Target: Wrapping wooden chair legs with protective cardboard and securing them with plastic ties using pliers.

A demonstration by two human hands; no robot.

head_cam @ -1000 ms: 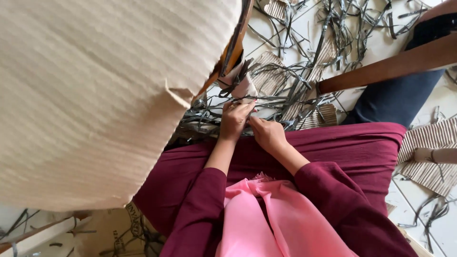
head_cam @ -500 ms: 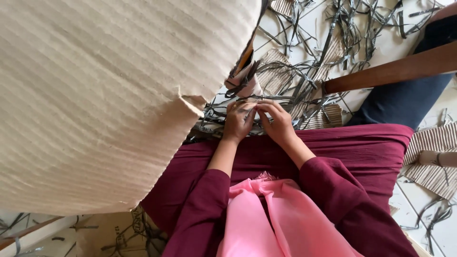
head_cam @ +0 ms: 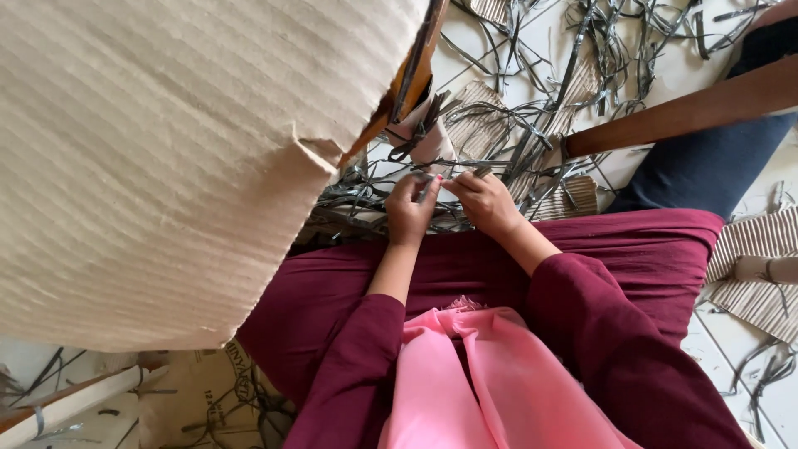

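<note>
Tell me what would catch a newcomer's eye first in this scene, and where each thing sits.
A big sheet of ribbed beige cardboard fills the upper left and hides much of the view. At centre, the left hand and right hand meet fingertip to fingertip, pinching a thin grey strip above a lap in dark red cloth. Beyond them a tangle of grey strips litters the pale floor along the top.

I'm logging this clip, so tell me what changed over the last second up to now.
The left hand and right hand moved slightly apart and now pinch a thin grey strip between them. The big corrugated cardboard sheet shifted a little in view. The pile of grey strips on the floor and the maroon lap stayed put.
</note>
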